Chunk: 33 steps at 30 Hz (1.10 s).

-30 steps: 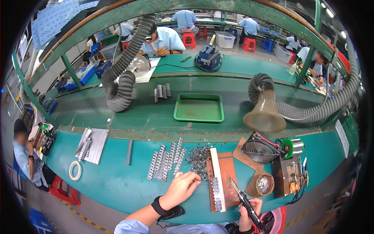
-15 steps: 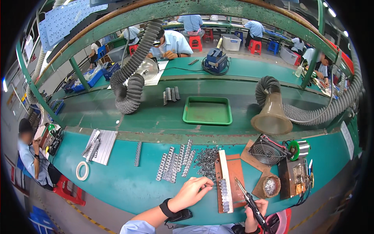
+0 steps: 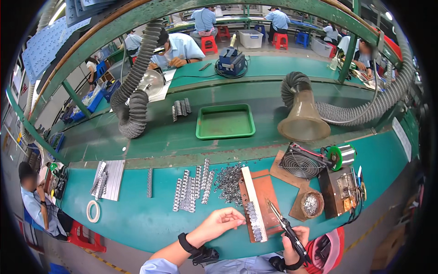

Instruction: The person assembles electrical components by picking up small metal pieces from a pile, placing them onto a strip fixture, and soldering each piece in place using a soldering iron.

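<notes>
My right hand point(image 3: 296, 238) is wrapped round a black-handled soldering iron point(image 3: 288, 227). Its metal tip points up and away over a reddish-brown board point(image 3: 262, 187). Fixed along the board's left side is a pale wooden strip point(image 3: 248, 185), with a row of small silver metal parts point(image 3: 253, 219) along its nearer half. My left hand point(image 3: 221, 222) is closed in a pinch at the left edge of that row; whatever is between the fingertips is too small to make out. A heap of loose small metal pieces point(image 3: 228, 182) lies just beyond the left hand.
Rows of silver parts point(image 3: 185, 192) and a tape roll point(image 3: 93, 211) lie to the left. On the right are a fan point(image 3: 301, 162), a solder wire spool point(image 3: 342, 156), and a round dish point(image 3: 312, 204). Beyond sit a green tray point(image 3: 225, 136) and an extraction hood point(image 3: 304, 123). Co-workers sit around.
The whole view has shifted, so the bench things appear further left. My left fingertips have come closer to the row of parts. The soldering iron stays in my right hand over the board.
</notes>
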Tool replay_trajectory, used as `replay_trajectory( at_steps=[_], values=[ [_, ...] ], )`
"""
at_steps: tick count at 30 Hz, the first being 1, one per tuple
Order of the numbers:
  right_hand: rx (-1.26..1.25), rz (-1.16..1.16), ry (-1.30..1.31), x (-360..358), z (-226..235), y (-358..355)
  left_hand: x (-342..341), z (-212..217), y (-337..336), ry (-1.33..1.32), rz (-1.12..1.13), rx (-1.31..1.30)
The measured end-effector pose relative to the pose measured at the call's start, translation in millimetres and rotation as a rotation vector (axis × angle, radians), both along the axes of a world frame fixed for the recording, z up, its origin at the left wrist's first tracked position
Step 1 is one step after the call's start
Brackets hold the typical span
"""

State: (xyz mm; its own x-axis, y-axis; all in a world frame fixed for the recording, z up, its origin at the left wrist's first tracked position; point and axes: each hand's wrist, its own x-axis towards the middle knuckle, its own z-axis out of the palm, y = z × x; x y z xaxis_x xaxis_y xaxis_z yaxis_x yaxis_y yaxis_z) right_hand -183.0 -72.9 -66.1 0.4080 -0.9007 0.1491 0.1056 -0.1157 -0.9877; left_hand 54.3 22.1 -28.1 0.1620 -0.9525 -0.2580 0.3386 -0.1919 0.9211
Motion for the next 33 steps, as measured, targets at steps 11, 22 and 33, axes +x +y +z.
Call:
replay_trajectory(
  at_steps=[11, 22, 33],
  values=[
    [-0.185, 0.058, -0.017, -2.5, -10.6, 0.1, -7.1, -0.3, -0.3, 0.104, 0.133, 0.017],
    [-0.272, 0.083, -0.038, -3.5, -14.0, -4.0, -20.0, -4.6, -0.6, 0.153, 0.157, 0.020],
    [-0.356, -0.017, -0.049, -1.3, -10.1, -3.4, -25.7, -9.6, -3.4, 0.150, 0.163, 0.008]
  ],
)
